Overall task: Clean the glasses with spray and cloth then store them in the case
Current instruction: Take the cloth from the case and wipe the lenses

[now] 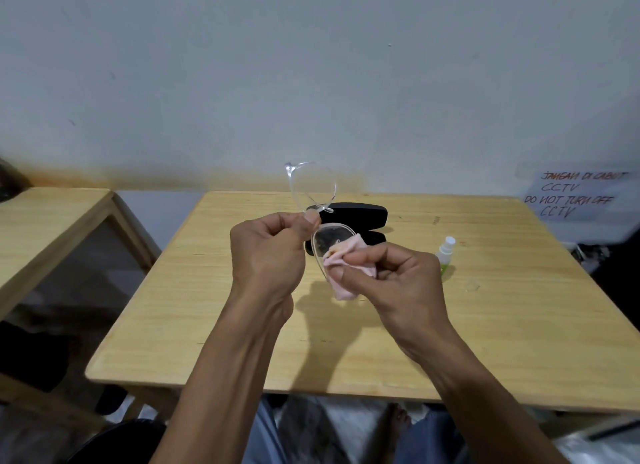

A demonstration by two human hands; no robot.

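Note:
My left hand pinches the clear-framed glasses at the bridge and holds them above the table, one lens standing up and the other lens pointing down. Against that lower lens my right hand grips a folded pink cloth, with the cloth wrapped over the lens edge. Behind the hands the black glasses case lies open on the wooden table. A small spray bottle with a white cap and green label stands to the right of my right hand.
A second wooden table stands to the left across a gap. A handwritten paper sign hangs on the wall at the right. A small clear cap lies on the table near the bottle. My knees and a bare foot show below the table's front edge.

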